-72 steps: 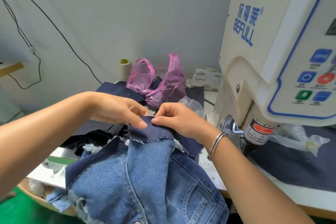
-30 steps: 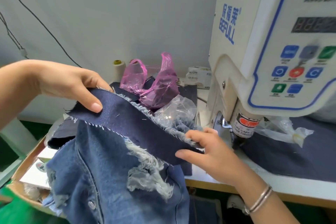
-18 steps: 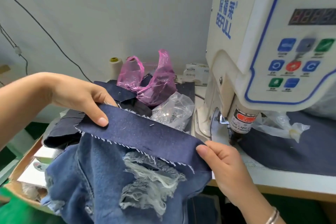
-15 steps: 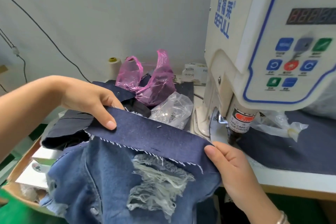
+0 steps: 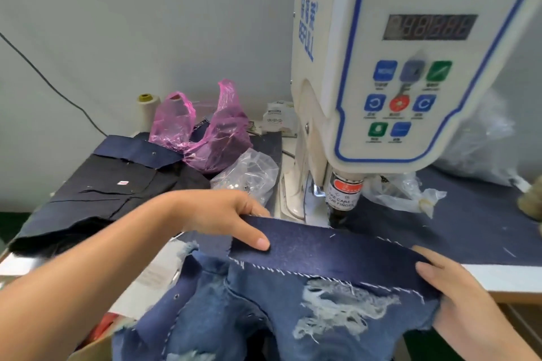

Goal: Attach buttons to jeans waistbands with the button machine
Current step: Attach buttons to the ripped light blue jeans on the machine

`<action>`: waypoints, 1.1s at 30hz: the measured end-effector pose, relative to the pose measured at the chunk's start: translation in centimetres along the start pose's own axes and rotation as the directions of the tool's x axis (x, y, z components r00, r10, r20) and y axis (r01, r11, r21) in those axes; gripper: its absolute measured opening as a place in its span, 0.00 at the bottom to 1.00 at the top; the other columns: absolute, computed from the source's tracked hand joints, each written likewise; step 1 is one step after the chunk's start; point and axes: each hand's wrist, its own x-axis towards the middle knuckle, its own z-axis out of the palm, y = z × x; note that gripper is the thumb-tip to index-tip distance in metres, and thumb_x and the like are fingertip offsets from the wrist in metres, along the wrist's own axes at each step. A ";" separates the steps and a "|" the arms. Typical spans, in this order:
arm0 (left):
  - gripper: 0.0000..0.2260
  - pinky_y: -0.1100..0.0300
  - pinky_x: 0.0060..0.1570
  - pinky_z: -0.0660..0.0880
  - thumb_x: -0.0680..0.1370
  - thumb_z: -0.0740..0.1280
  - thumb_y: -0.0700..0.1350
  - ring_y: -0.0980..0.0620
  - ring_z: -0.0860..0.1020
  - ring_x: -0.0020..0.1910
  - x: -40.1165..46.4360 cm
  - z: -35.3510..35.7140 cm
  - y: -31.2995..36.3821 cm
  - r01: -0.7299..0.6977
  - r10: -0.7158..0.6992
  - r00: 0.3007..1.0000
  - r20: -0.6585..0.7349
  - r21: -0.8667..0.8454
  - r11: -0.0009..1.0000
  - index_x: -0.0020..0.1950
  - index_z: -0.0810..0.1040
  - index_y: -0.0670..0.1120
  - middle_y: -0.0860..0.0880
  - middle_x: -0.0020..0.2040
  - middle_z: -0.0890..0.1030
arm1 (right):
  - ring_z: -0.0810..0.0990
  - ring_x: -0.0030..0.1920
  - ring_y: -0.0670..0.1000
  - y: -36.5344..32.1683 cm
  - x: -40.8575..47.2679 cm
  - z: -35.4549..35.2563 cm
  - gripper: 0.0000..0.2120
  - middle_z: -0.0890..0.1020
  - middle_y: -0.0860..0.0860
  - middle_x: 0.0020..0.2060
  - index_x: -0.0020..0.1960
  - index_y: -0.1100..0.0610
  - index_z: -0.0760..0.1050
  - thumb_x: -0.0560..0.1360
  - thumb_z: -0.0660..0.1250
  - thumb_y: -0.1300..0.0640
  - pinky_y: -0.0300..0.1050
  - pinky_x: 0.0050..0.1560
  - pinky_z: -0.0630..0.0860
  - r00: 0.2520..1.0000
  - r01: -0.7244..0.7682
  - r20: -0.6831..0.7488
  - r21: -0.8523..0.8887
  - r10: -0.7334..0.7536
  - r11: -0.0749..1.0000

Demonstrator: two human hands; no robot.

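Jeans (image 5: 293,316) fill the bottom of the frame, ripped front hanging off the table (image 5: 504,275) edge toward the camera. The waistband (image 5: 337,252) is the dark strip across the lower middle, pulled flat between both hands. Left hand (image 5: 223,214) pinches its left end, thumb on top, fingers curled under. Right hand (image 5: 448,281), lower right, grips the other end, thumb over the edge.

No button on the stretch of band I can see, so I'd say this pair isn't done yet. The far edge of the band sits just in front of the press head (image 5: 341,196) of the button machine (image 5: 396,67), centre right; can't tell if it's actually under it. Remaining: line it up, fire the machine, set it aside.

Further back, middle left, a stack of dark jeans (image 5: 111,184), maybe the finished ones. Beside it a clear bag (image 5: 249,173) of what looks like buttons, and behind that a pink bag (image 5: 205,132).
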 end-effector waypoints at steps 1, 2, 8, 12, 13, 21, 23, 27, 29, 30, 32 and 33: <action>0.04 0.63 0.49 0.76 0.75 0.73 0.45 0.55 0.82 0.45 0.9 0.6 -0.1 -0.004 0.004 0.999 -0.042 0.003 1.000 0.49 0.84 0.49 0.52 0.46 0.85 | 0.84 0.34 0.57 0.1 -0.1 -0.1 0.14 0.84 0.62 0.39 0.39 0.60 0.85 0.66 0.60 0.64 0.45 0.30 0.80 0.999 -0.021 -0.042 0.018 0.021 1.000; 0.04 0.64 0.48 0.76 0.75 0.73 0.45 0.56 0.82 0.44 1.8 1.1 -0.1 -0.003 0.003 0.997 -0.075 0.003 1.000 0.49 0.83 0.49 0.53 0.45 0.85 | 0.85 0.36 0.57 0.5 0.1 -0.6 0.15 0.85 0.61 0.40 0.40 0.59 0.85 0.68 0.59 0.63 0.47 0.31 0.81 0.997 -0.019 -0.077 0.037 0.022 0.999; 0.02 0.59 0.49 0.77 0.76 0.72 0.46 0.57 0.80 0.42 4.9 2.7 -0.1 -0.018 0.032 0.989 -0.146 0.092 0.996 0.46 0.83 0.49 0.51 0.42 0.84 | 0.85 0.36 0.54 0.8 0.9 -2.2 0.20 0.86 0.57 0.42 0.42 0.57 0.85 0.79 0.55 0.56 0.47 0.31 0.82 0.959 -0.084 -0.252 0.175 0.127 0.981; 0.04 0.65 0.45 0.72 0.77 0.71 0.43 0.57 0.75 0.39 5.5 3.2 -0.2 -0.040 0.048 0.987 -0.152 0.056 0.998 0.47 0.80 0.42 0.52 0.39 0.80 | 0.80 0.24 0.50 0.2 1.5 -2.7 0.14 0.82 0.55 0.30 0.35 0.59 0.83 0.72 0.62 0.56 0.38 0.22 0.75 0.955 -0.046 -0.272 0.252 0.117 0.967; 0.03 0.66 0.47 0.73 0.77 0.70 0.42 0.58 0.77 0.40 5.7 3.4 -0.3 -0.054 0.056 0.987 -0.153 0.020 0.998 0.47 0.80 0.43 0.54 0.40 0.81 | 0.75 0.20 0.47 -0.1 1.7 -2.5 0.09 0.79 0.53 0.26 0.35 0.59 0.82 0.66 0.67 0.54 0.35 0.18 0.70 0.956 -0.045 -0.266 0.291 0.126 0.956; 0.02 0.62 0.44 0.70 0.73 0.72 0.51 0.54 0.73 0.38 7.4 5.1 -1.5 -0.087 0.058 0.983 -0.174 -0.163 0.983 0.42 0.83 0.54 0.51 0.38 0.77 | 0.85 0.48 0.55 1.0 3.5 -3.0 0.26 0.84 0.55 0.50 0.44 0.58 0.86 0.46 0.77 0.55 0.53 0.44 0.82 0.970 0.131 -0.245 0.512 -0.002 0.849; 0.03 0.64 0.39 0.73 0.73 0.73 0.51 0.55 0.74 0.35 7.5 5.3 -1.6 -0.069 0.038 0.985 -0.167 -0.182 0.981 0.39 0.83 0.56 0.53 0.36 0.77 | 0.84 0.52 0.57 1.3 3.6 -2.7 0.23 0.84 0.56 0.51 0.46 0.59 0.85 0.51 0.74 0.56 0.56 0.48 0.81 0.978 0.166 -0.200 0.557 -0.062 0.813; 0.05 0.64 0.38 0.76 0.73 0.73 0.52 0.58 0.78 0.34 7.7 5.2 -1.7 -0.049 0.022 0.987 -0.161 -0.168 0.985 0.37 0.82 0.57 0.57 0.36 0.79 | 0.79 0.32 0.49 1.3 4.0 -2.5 0.14 0.72 0.48 0.26 0.37 0.55 0.69 0.55 0.72 0.56 0.52 0.44 0.80 0.979 0.184 -0.182 0.621 -0.088 0.762; 0.05 0.58 0.43 0.76 0.71 0.74 0.53 0.54 0.77 0.37 7.7 5.2 -1.8 -0.057 0.025 0.981 -0.192 -0.166 0.984 0.36 0.81 0.55 0.52 0.38 0.79 | 0.69 0.26 0.46 0.6 4.4 -2.6 0.14 0.67 0.47 0.25 0.35 0.53 0.71 0.58 0.74 0.51 0.44 0.36 0.77 0.980 0.184 -0.170 0.552 -0.106 0.813; 0.05 0.56 0.46 0.76 0.70 0.75 0.53 0.53 0.77 0.39 7.8 5.3 -1.8 -0.067 0.030 0.980 -0.198 -0.185 0.980 0.37 0.82 0.54 0.50 0.39 0.80 | 0.66 0.24 0.46 0.0 4.5 -2.6 0.14 0.68 0.48 0.25 0.36 0.52 0.74 0.58 0.76 0.48 0.42 0.32 0.75 0.979 0.186 -0.165 0.478 -0.120 0.859; 0.03 0.59 0.50 0.76 0.70 0.75 0.52 0.54 0.80 0.43 7.7 5.4 -1.8 -0.100 0.052 0.980 -0.192 -0.245 0.964 0.40 0.83 0.54 0.51 0.42 0.83 | 0.65 0.21 0.45 -1.0 4.9 -2.7 0.17 0.70 0.49 0.28 0.45 0.51 0.79 0.61 0.77 0.45 0.40 0.31 0.75 0.977 0.199 -0.127 0.274 -0.170 0.941; 0.02 0.62 0.50 0.76 0.70 0.75 0.50 0.56 0.80 0.44 7.7 5.5 -1.8 -0.111 0.063 0.981 -0.182 -0.269 0.957 0.41 0.84 0.54 0.52 0.43 0.83 | 0.65 0.21 0.45 -1.2 5.0 -2.7 0.18 0.72 0.50 0.31 0.51 0.50 0.79 0.64 0.74 0.46 0.39 0.32 0.76 0.975 0.213 -0.106 0.175 -0.197 0.961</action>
